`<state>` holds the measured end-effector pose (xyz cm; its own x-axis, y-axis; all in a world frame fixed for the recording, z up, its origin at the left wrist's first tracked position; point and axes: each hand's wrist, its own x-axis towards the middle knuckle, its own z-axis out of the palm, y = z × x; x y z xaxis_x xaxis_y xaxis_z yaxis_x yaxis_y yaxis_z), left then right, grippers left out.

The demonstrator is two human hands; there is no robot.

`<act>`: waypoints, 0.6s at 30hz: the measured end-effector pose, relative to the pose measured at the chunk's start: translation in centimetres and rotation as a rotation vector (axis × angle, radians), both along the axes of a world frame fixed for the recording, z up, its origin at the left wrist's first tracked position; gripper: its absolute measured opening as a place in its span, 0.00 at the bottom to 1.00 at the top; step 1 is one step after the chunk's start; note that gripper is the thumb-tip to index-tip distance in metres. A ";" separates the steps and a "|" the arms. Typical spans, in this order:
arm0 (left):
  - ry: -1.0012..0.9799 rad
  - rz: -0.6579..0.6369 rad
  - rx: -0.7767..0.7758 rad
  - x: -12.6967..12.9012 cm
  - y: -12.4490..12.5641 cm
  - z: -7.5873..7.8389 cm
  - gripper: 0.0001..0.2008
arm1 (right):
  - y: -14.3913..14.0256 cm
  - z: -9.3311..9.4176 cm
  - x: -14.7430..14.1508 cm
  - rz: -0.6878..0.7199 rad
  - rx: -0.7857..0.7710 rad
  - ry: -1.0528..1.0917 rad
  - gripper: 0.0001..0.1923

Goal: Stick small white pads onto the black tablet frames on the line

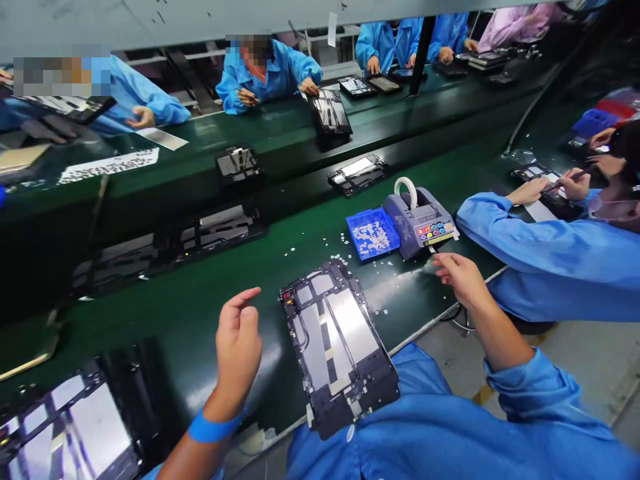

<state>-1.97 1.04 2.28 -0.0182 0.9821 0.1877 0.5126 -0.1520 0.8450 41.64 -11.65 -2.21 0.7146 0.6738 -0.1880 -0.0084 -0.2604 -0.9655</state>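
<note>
My left hand (239,347) hovers loose and empty, fingers curled, just at 9 o'clock of the tablet frame (337,347). My right hand (460,277) is out at 2 o'clock from the frame, fingers lightly bent, holding nothing that I can see, its tips just beside the tape dispenser (420,223). The blue tray (373,233) of small bits sits touching the dispenser at its 9 o'clock.

The frame lies flat on the green bench (200,300), back up, its near end overhanging the edge toward my lap. I judge it light and stiff but thin, with bare metal plates, thin cables and taped parts that would mark or bend under a thumb. I'd take it by the long black side rails, fingers clear of the shiny middle, and watch that overhanging end.
</note>
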 end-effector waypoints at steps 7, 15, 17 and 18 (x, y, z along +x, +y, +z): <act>-0.014 -0.077 0.034 0.4 -1.4 0.9 0.16 | 2.8 -0.8 -0.8 -0.032 0.071 0.211 0.22; -0.228 -0.310 -0.233 3.6 -2.9 2.2 0.13 | 2.7 3.1 -11.5 0.406 0.097 0.138 0.15; -0.326 -0.400 -0.375 5.3 -2.9 2.5 0.14 | 4.2 4.5 -14.9 0.579 0.123 0.035 0.14; -0.386 -0.420 -0.430 5.9 -2.9 2.5 0.14 | 5.0 5.0 -16.4 0.639 0.136 0.000 0.14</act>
<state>3.97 -1.84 4.80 0.3909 0.9063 -0.1609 0.1359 0.1161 0.9839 25.23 -6.65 2.82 0.1649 0.9838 -0.0706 0.1076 -0.0891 -0.9902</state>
